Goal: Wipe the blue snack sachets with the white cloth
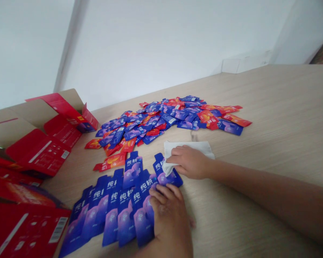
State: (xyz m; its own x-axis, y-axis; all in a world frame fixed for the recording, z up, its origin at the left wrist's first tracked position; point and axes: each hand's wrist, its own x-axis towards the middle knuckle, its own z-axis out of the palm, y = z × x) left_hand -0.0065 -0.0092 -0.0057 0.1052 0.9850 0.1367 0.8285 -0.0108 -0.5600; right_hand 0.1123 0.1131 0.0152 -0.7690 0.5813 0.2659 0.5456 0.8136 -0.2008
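Note:
Bunched under the fingers of my right hand (190,163) is a white cloth (187,146), part of it spread flat on the table behind. A folded end of it presses on a blue sachet (164,179) with a purple fruit print. My left hand (171,211) lies palm down at the lower end of that sachet and over the right side of a row of overlapping blue sachets (126,215). Its fingers lie on the packets and its thumb sticks out to the right. Another blue sachet (132,170) overlaps the top of the row.
A loose heap of blue and red-orange sachets (161,118) spreads along the back of the table (271,143). Open red cartons (43,154) stand at the left, with another red box (29,229) nearer. A white wall (164,46) rises behind the table.

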